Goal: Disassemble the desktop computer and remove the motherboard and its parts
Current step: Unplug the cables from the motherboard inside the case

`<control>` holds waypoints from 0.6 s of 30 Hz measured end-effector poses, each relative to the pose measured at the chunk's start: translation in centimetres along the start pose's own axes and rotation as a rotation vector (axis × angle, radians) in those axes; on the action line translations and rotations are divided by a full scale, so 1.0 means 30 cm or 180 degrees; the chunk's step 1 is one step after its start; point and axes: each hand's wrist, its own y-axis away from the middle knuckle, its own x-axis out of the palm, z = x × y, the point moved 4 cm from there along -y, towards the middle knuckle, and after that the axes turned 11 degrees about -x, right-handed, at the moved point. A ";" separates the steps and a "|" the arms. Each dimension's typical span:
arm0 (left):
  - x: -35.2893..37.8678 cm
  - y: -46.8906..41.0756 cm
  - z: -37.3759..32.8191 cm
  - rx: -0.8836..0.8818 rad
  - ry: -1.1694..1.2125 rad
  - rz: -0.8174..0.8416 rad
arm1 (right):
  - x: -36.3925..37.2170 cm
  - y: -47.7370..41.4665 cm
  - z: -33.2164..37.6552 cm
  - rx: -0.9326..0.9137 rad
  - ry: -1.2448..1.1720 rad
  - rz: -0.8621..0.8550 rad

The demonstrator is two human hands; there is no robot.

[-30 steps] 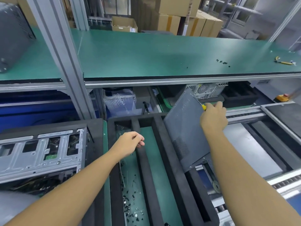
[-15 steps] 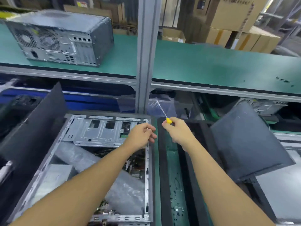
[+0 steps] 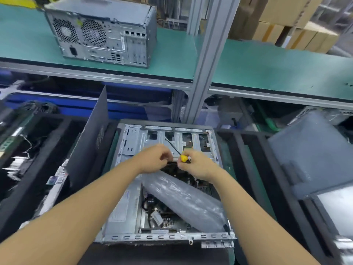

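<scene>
We have brought both hands over the open case (image 3: 122, 207) at the near edge of the bench (image 3: 229, 165): right hand (image 3: 198, 165) grips the screwdriver (image 3: 184, 158), left hand (image 3: 154, 159) curls beside it, hold unclear. Unscrewing inside likely follows.

The desktop case (image 3: 122, 213) lies open on its side at lower centre; a grey wrapped bundle (image 3: 183, 197) slants across the dark motherboard (image 3: 158, 214) inside. A yellow-handled screwdriver (image 3: 183, 158) angles over its drive cage (image 3: 133, 142).

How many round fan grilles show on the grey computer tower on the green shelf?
2, on the grey tower: the left grille near its upper left corner, the right grille just beside it. Other faces are hidden.
</scene>
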 end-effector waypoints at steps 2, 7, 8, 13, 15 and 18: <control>-0.014 0.015 0.047 0.0075 -0.0232 -0.0369 | 0.062 -0.002 0.017 0.0052 0.0134 0.0028; -0.028 0.059 0.144 0.0009 -0.0059 -0.0775 | 0.213 -0.006 0.029 0.0506 0.1284 0.0417; -0.027 0.070 0.162 0.0016 -0.0009 -0.0769 | 0.233 -0.004 0.015 0.0665 0.1343 0.0522; -0.044 0.117 0.204 0.0145 0.0620 -0.0912 | 0.259 0.017 -0.015 0.0998 0.1298 0.0654; -0.063 0.123 0.220 -0.0027 0.0981 -0.1065 | 0.249 0.018 0.005 0.0912 0.1565 0.0501; -0.081 0.131 0.244 -0.0251 0.1458 -0.1251 | 0.227 0.022 0.029 0.0821 0.1694 0.0435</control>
